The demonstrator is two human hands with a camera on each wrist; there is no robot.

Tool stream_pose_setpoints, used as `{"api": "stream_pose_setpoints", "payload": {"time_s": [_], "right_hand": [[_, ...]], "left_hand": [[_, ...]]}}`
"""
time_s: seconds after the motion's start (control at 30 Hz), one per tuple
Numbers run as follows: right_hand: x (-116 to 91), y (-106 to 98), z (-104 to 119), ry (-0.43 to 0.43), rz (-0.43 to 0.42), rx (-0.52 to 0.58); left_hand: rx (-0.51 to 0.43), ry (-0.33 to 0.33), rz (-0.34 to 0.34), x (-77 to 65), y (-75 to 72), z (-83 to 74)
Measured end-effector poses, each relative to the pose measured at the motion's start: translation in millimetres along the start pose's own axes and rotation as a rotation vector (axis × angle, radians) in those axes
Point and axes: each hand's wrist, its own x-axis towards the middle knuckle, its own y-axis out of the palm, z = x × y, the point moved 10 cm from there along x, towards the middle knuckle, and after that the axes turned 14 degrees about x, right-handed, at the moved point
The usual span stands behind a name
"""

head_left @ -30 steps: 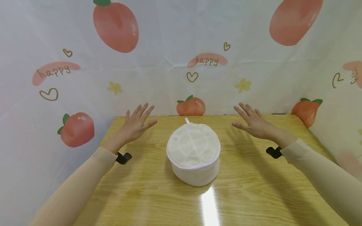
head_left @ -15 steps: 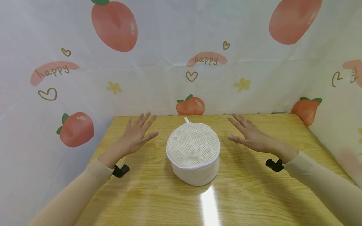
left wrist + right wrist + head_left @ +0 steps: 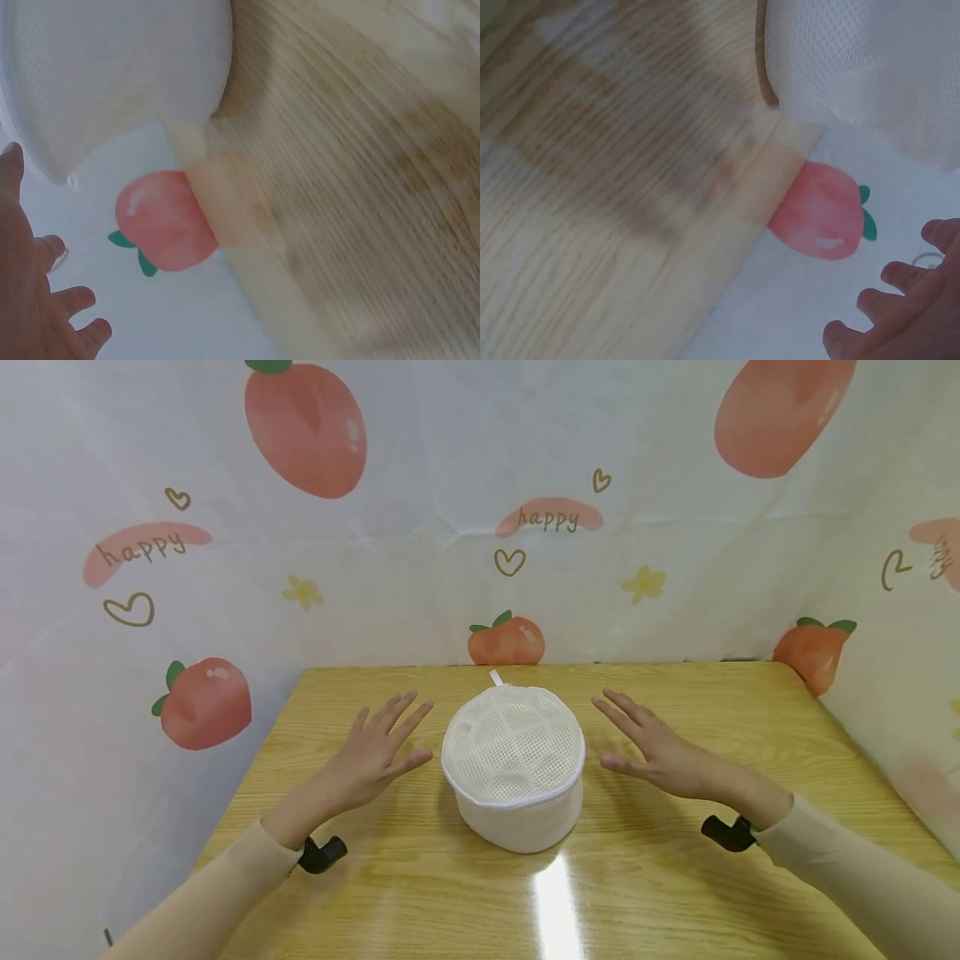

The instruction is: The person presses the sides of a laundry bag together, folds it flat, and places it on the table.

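A round white mesh laundry bag [image 3: 513, 760] with a white zipper rim stands upright in the middle of the wooden table. A small white tab sticks up at its back edge. To its left, my left hand [image 3: 367, 760] hovers with fingers spread, apart from the bag. My right hand [image 3: 667, 756] holds a matching pose on the other side, fingers spread and nothing in it. In the left wrist view the bag [image 3: 120, 67] fills the upper left corner; in the right wrist view the mesh bag [image 3: 870, 67] is at the upper right.
The wooden table [image 3: 637, 893] reaches back to a white cloth backdrop [image 3: 420, 585] printed with peaches, hearts and words. More of this cloth hangs at both sides. A black wrist mount [image 3: 322, 855] sits on the left wrist, and another black mount [image 3: 727, 833] on the right.
Both hands have come down and nearer to the person, and closed in towards the bag from either side. The bag has stayed in place.
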Motion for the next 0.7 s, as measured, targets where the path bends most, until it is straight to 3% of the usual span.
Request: {"api": "stream_pose_setpoints", "payload": {"time_s": [0.23, 0.7], "right_hand": [[-3, 7, 7, -0.009, 0.001, 0.033], [-4, 13, 13, -0.002, 0.02, 0.126]], "left_hand": [[-0.007, 0.042, -0.054, -2.3, -9.5, -13.0], [-0.07, 0.058, -0.054, -6.0, -13.5, -24.7]]}}
